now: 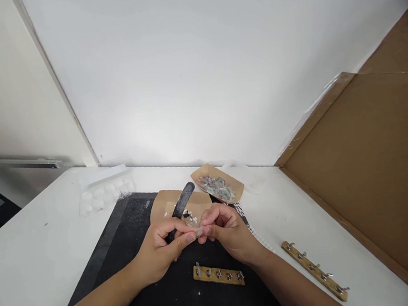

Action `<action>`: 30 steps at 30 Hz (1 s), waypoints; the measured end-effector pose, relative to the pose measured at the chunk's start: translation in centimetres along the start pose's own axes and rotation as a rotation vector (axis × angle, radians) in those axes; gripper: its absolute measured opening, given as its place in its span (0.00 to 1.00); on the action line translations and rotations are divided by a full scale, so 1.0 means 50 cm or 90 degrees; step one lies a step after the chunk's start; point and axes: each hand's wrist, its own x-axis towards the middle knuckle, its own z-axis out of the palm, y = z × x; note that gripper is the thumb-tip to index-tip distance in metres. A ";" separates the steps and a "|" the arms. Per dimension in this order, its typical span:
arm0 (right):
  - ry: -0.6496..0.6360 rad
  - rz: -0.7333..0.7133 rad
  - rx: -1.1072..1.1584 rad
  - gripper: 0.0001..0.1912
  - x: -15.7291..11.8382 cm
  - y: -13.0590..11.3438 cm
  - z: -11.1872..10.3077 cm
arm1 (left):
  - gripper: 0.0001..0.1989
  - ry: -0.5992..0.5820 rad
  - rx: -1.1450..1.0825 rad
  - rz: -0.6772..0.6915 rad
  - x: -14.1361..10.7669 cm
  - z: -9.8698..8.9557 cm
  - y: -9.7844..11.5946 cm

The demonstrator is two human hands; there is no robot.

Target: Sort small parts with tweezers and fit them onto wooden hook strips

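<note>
My left hand (162, 246) is closed, its thumb and index finger pinching one end of a small translucent piece that looks like a false nail (199, 231). A dark curved nail file (183, 200) is tucked in the same hand and points up and away. My right hand (226, 230) is also closed, pinching the other end of the false nail with its fingertips. Just below both hands lies a wooden strip (218, 275) with several metal holders, some carrying clear nail tips. Behind the hands, a brown paper tray (161, 202) holds small white and dark bits, partly hidden.
A black mat (134, 256) covers the middle of the white table (29, 247). Another paper tray (238, 189) holds many coloured nail tips. To the right lies a second wooden strip (314, 270) with holders. Clear packaging (103, 194) sits back left; a cardboard panel (371, 170) stands right.
</note>
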 end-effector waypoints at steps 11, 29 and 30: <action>0.066 -0.097 -0.122 0.08 -0.001 -0.025 0.014 | 0.16 0.010 -0.033 -0.062 0.005 0.005 0.008; 0.141 -0.112 -0.204 0.12 -0.012 -0.044 0.012 | 0.14 0.218 0.308 0.044 0.040 -0.038 -0.002; 0.142 -0.110 -0.201 0.13 -0.012 -0.045 0.011 | 0.13 0.224 0.365 0.077 0.042 -0.043 -0.004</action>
